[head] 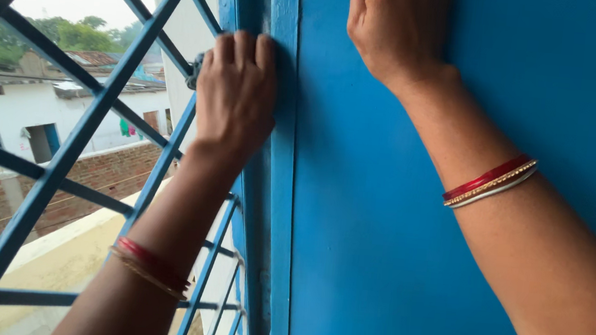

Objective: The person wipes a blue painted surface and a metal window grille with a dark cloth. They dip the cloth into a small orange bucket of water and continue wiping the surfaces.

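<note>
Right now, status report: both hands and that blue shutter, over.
Left hand gripping the frame edge by the grille. Right hand flat on the blue shutter. Nothing blocking.

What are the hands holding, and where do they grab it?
The left hand grips the blue frame by its edge. The right hand presses flat on the blue shutter, holding nothing.

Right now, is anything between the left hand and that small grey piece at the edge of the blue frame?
Nothing visible. The left hand is already on the blue frame, its fingertips right beside the grey piece, with only open grille around it. The right hand lies flat on the blue panel, well clear.
</note>
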